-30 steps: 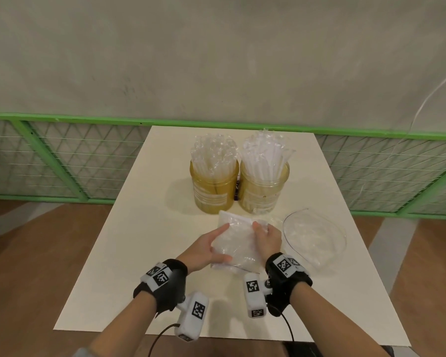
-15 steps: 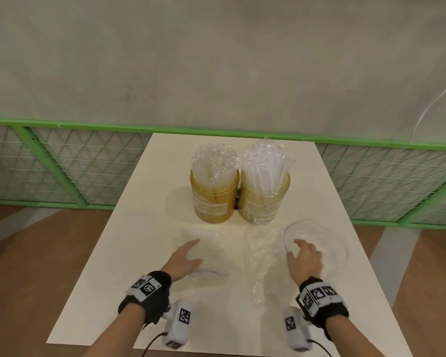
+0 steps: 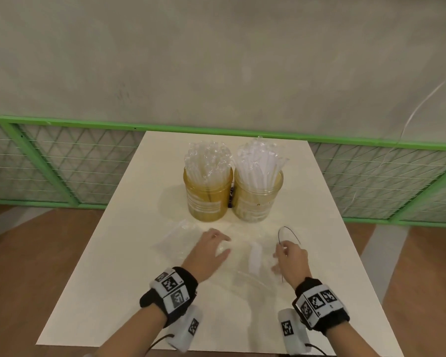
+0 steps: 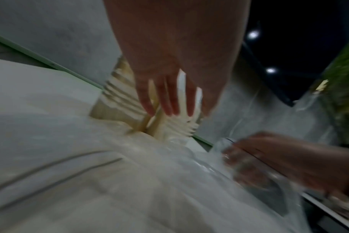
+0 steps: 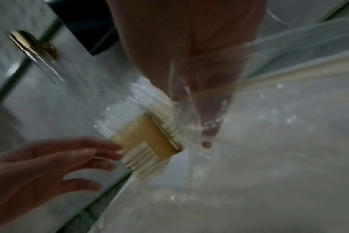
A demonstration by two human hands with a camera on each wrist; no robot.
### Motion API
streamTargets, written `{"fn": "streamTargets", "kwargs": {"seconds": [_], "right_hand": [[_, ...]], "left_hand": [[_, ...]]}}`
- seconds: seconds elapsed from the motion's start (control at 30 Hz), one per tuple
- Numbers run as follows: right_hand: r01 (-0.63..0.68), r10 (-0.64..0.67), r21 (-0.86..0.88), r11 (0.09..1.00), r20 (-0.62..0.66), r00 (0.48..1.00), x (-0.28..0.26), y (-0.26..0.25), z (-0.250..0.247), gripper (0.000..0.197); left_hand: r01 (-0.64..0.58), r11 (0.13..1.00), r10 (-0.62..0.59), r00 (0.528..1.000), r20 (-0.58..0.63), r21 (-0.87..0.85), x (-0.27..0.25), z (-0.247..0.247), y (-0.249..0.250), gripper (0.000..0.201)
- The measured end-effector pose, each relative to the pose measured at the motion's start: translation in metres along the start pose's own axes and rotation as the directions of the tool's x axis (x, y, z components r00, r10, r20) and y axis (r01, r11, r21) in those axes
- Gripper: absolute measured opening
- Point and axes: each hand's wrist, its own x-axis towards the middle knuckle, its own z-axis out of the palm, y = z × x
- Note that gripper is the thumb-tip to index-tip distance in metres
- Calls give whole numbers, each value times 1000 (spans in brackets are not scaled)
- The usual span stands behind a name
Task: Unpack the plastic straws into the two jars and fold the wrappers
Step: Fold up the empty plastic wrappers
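Observation:
Two amber jars stand side by side at the back of the white table. The left jar and the right jar are each packed with clear straws. My left hand is over the table in front of the left jar with fingers spread and straight, holding nothing. A flat clear wrapper lies just to its left. My right hand pinches a second clear wrapper with a dark rim, whose film trails toward me across the table. In the right wrist view the film drapes over my fingers.
A green metal rail with wire mesh runs behind the table in front of a grey wall. Wooden floor shows on both sides. The table's side edges are close to the jars' left and right.
My left hand left the flat wrapper and moved right toward the middle. My right hand took hold of the dark-rimmed wrapper and drew it left, toward the centre.

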Motion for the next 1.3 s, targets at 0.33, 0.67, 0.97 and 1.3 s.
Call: {"fn": "streamTargets", "kwargs": {"seconds": [0.33, 0.67, 0.97, 1.3], "right_hand": [[14, 13, 351, 936, -76, 997, 6, -44, -47, 20], [-8, 20, 370, 929, -31, 999, 14, -54, -30, 16], [98, -134, 372, 923, 71, 988, 18, -59, -10, 32], [507, -500, 123, 853, -88, 862, 9, -7, -53, 10]], "left_hand": [[-199, 976, 197, 980, 32, 94, 8, 32, 27, 53], [-445, 896, 445, 896, 0, 9, 13, 13, 43, 82], [-562, 825, 557, 792, -249, 58, 33, 14, 52, 22], [-395, 883, 122, 716, -687, -255, 50, -46, 53, 12]]}}
